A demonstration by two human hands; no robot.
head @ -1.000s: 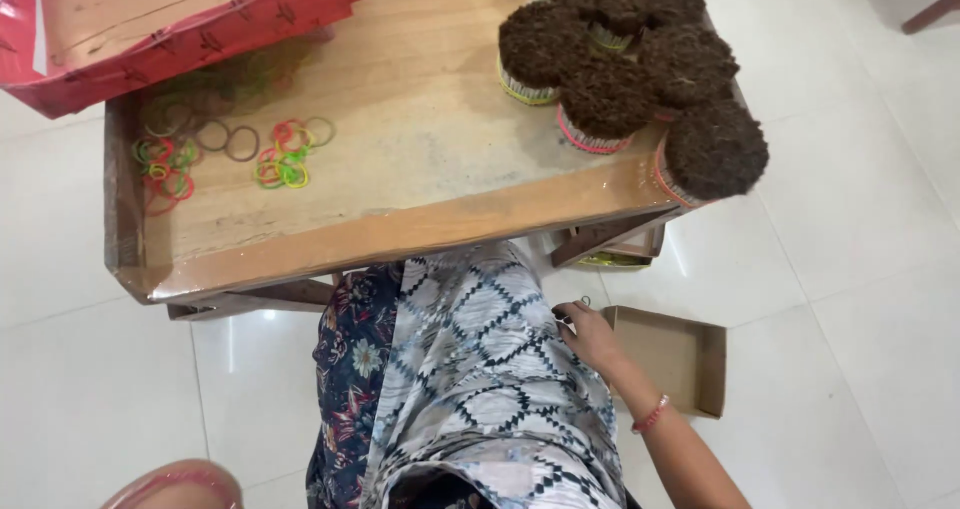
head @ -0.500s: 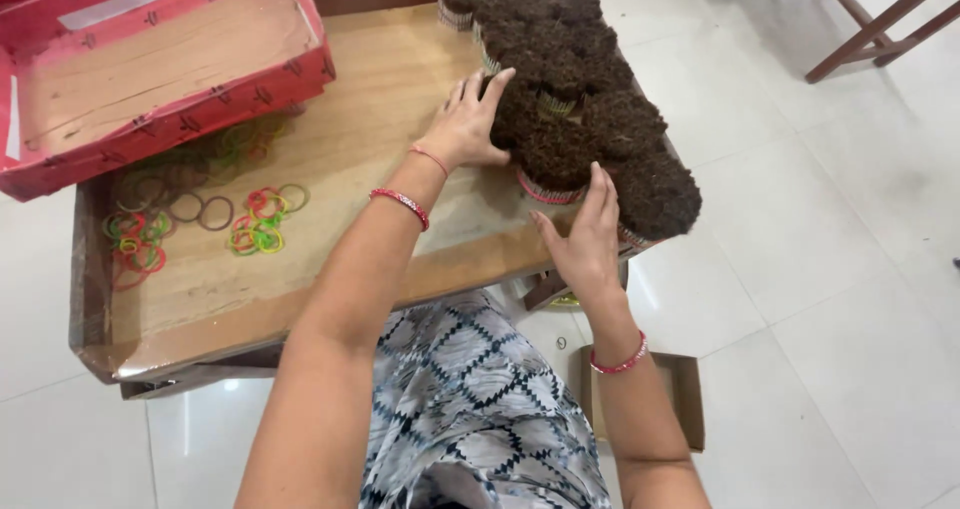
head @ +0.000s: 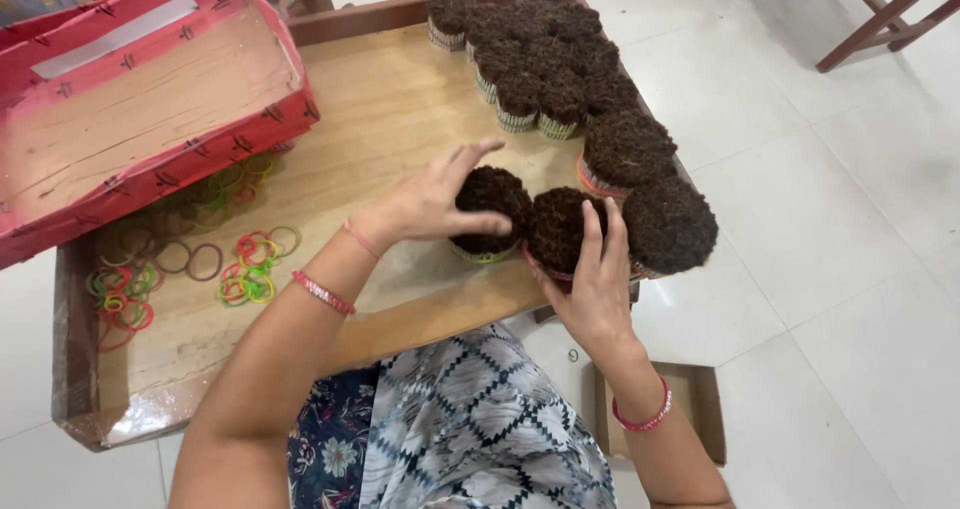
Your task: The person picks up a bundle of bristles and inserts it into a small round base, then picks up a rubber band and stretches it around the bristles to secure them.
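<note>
The wooden tray table [head: 400, 119] is matt, its surface worn and its edges scuffed. The dark-tipped stick bundles [head: 560, 79] look rough and crumbly on top. The loose rubber bands [head: 250, 269] look smooth. The red cardboard box [head: 150, 119] is creased, with a bare brown inside. The floor tiles [head: 800, 219] are glossy.

home workshop | wooden tray table [head: 420, 314] | white tiled floor [head: 850, 269]
</note>
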